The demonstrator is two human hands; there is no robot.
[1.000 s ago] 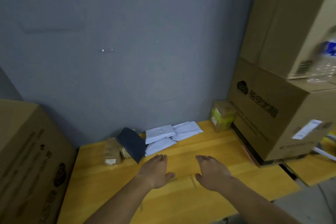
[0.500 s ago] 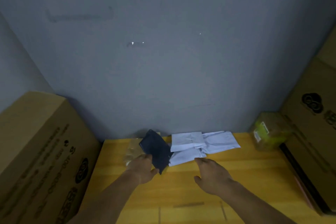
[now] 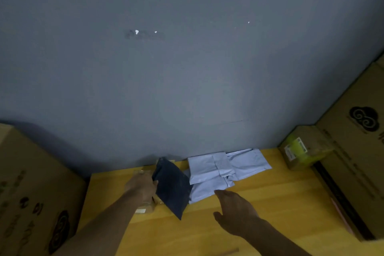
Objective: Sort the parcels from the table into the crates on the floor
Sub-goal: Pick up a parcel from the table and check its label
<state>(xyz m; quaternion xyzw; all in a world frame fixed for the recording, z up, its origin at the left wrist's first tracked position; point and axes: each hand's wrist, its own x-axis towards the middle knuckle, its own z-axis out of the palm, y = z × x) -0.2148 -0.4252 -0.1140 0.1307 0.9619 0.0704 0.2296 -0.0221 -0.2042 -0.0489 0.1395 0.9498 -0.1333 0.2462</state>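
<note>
Low in the centre of the frame, a dark navy plastic mailer bag (image 3: 171, 186) lies tilted on the yellow wooden table (image 3: 270, 203), overlapping a small tape-wrapped brown parcel (image 3: 145, 207). The left hand (image 3: 141, 186) rests on that parcel, thumb touching the mailer's edge; its fingers seem curled, though blur hides the grip. Right of it, the right hand (image 3: 234, 208) hovers flat, fingers straight, near pale grey poly mailers (image 3: 218, 169).

both arms outstretched, left hand (image 3: 143, 186) curled, right hand (image 3: 234, 210) flat
</note>
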